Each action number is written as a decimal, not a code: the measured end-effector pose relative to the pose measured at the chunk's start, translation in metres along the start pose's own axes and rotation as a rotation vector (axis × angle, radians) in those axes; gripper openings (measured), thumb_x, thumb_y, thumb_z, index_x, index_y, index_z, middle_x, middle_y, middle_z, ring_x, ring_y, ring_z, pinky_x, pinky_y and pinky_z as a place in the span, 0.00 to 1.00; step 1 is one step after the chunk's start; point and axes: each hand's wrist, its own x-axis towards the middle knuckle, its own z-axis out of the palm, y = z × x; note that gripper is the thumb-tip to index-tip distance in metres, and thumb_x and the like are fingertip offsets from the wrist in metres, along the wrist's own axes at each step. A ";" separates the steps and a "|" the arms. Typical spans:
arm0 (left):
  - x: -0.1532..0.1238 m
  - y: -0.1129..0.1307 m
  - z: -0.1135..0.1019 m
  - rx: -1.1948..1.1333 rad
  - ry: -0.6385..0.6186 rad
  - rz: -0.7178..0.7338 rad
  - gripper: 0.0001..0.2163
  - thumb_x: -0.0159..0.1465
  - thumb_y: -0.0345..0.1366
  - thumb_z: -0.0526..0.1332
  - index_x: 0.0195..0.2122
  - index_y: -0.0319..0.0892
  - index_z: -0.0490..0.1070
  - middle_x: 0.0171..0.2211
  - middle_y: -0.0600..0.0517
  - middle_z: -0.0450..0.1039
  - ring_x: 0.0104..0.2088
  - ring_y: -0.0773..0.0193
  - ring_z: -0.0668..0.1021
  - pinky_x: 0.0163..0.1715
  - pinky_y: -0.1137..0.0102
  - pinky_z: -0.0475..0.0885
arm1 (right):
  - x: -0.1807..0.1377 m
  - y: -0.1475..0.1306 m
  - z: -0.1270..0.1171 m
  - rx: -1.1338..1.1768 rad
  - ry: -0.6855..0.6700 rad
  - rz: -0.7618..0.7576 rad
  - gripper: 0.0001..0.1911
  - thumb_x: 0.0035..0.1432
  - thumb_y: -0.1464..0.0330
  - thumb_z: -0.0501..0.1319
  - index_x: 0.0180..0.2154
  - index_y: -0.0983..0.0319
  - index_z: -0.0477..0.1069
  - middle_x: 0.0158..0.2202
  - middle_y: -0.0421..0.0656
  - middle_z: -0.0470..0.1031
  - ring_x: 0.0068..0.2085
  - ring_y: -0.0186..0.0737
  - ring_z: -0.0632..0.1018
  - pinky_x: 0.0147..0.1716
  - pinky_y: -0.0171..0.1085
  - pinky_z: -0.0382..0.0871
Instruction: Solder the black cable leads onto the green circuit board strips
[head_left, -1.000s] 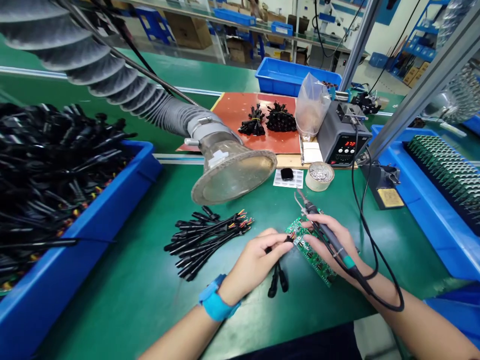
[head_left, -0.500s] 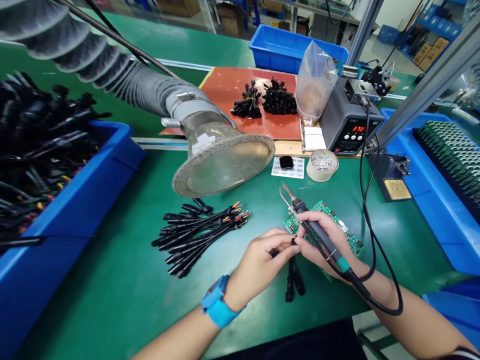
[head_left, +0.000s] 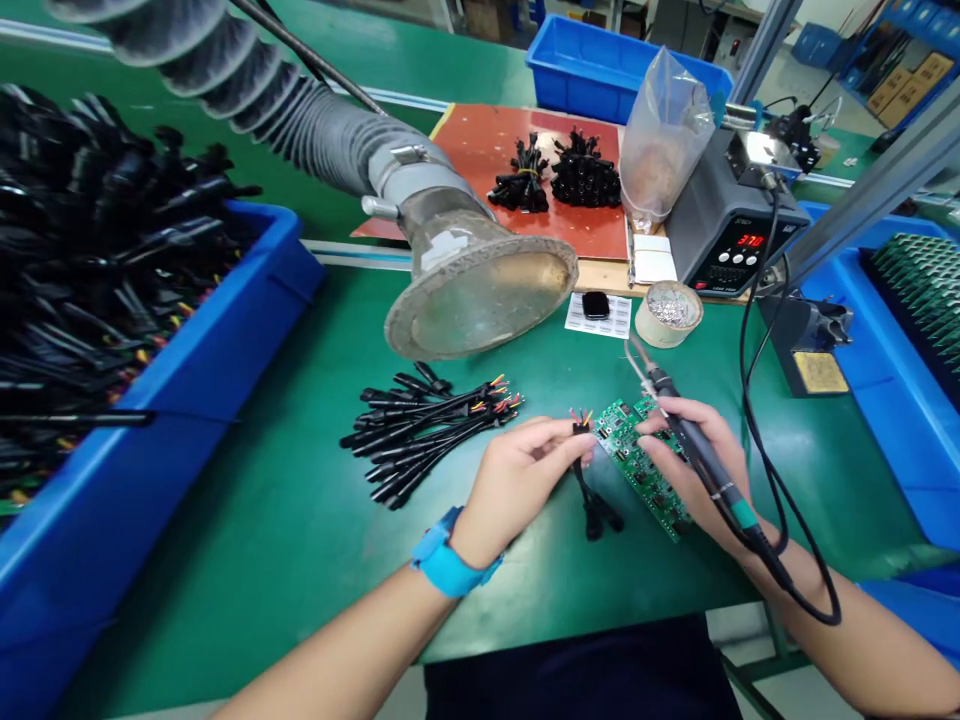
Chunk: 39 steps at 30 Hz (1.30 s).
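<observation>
Above the glossy green surface (head_left: 300,560), the left hand (head_left: 517,480), pinching a black forked cable (head_left: 592,505), had parted from the right hand (head_left: 686,487), which gripped a slim grey-and-green soldering iron (head_left: 703,456).

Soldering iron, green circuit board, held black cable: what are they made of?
Soldering iron: matte dark grip, probably plastic; the slim grey tip looks metal. Green circuit board: seemingly stiff laminate, finish unclear; small components dot it. Black cable: smooth sheath, plastic or rubber, hard to tell; coloured wires poke out its end.
</observation>
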 end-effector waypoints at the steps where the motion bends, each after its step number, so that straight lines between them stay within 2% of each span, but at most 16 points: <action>1: 0.001 -0.001 -0.001 -0.061 0.011 -0.036 0.09 0.58 0.38 0.61 0.24 0.40 0.72 0.22 0.55 0.72 0.24 0.68 0.73 0.28 0.73 0.70 | -0.003 0.003 -0.004 -0.034 0.011 -0.051 0.18 0.56 0.74 0.63 0.47 0.55 0.67 0.36 0.40 0.76 0.39 0.38 0.77 0.43 0.40 0.72; 3: 0.002 -0.005 -0.001 -0.191 0.044 -0.093 0.08 0.55 0.38 0.64 0.31 0.39 0.72 0.23 0.54 0.74 0.24 0.67 0.75 0.29 0.71 0.72 | -0.009 0.009 -0.013 -0.103 -0.010 -0.146 0.19 0.57 0.76 0.61 0.49 0.54 0.67 0.36 0.40 0.77 0.39 0.40 0.78 0.40 0.41 0.73; 6: 0.003 -0.012 -0.002 -0.245 0.104 -0.120 0.14 0.53 0.38 0.66 0.38 0.38 0.69 0.24 0.54 0.75 0.25 0.66 0.77 0.29 0.71 0.73 | -0.020 0.017 -0.021 -0.224 -0.088 -0.275 0.24 0.58 0.77 0.58 0.54 0.53 0.63 0.33 0.41 0.77 0.34 0.40 0.78 0.30 0.39 0.73; 9: 0.003 -0.017 -0.006 -0.003 0.103 -0.086 0.11 0.54 0.38 0.65 0.36 0.39 0.70 0.25 0.55 0.75 0.25 0.67 0.76 0.27 0.73 0.72 | -0.028 0.017 -0.025 -0.276 -0.138 -0.378 0.26 0.55 0.77 0.58 0.55 0.55 0.61 0.28 0.40 0.74 0.27 0.39 0.75 0.24 0.37 0.71; 12: 0.002 -0.018 -0.008 0.304 0.050 0.026 0.07 0.57 0.36 0.63 0.35 0.40 0.73 0.25 0.55 0.74 0.25 0.68 0.75 0.27 0.73 0.71 | -0.030 0.012 -0.024 -0.269 -0.166 -0.454 0.26 0.51 0.78 0.57 0.53 0.58 0.61 0.25 0.39 0.70 0.22 0.37 0.72 0.21 0.36 0.70; 16: -0.001 -0.020 -0.006 0.464 -0.023 0.152 0.05 0.58 0.33 0.61 0.35 0.40 0.73 0.27 0.53 0.72 0.26 0.68 0.74 0.26 0.73 0.71 | -0.031 0.010 -0.023 -0.302 -0.252 -0.568 0.28 0.49 0.78 0.56 0.54 0.62 0.57 0.22 0.38 0.68 0.20 0.36 0.69 0.19 0.35 0.68; 24: -0.003 -0.026 -0.004 0.474 -0.023 0.196 0.07 0.60 0.32 0.59 0.38 0.40 0.73 0.28 0.52 0.70 0.27 0.68 0.74 0.27 0.73 0.71 | -0.034 0.014 -0.017 -0.381 -0.279 -0.603 0.25 0.49 0.77 0.58 0.51 0.66 0.60 0.22 0.40 0.68 0.21 0.38 0.71 0.19 0.37 0.69; 30: -0.003 -0.026 -0.004 0.477 -0.017 0.194 0.07 0.61 0.33 0.58 0.39 0.41 0.73 0.28 0.53 0.69 0.26 0.69 0.73 0.26 0.74 0.70 | -0.038 0.017 -0.015 -0.412 -0.297 -0.576 0.24 0.51 0.75 0.58 0.51 0.64 0.60 0.22 0.39 0.70 0.22 0.38 0.73 0.20 0.37 0.70; 39: -0.004 -0.025 -0.003 0.468 -0.005 0.186 0.08 0.61 0.32 0.58 0.40 0.41 0.73 0.29 0.53 0.69 0.26 0.69 0.73 0.27 0.73 0.71 | -0.038 0.015 -0.015 -0.401 -0.307 -0.581 0.23 0.51 0.75 0.58 0.51 0.66 0.60 0.21 0.39 0.70 0.22 0.39 0.73 0.19 0.38 0.70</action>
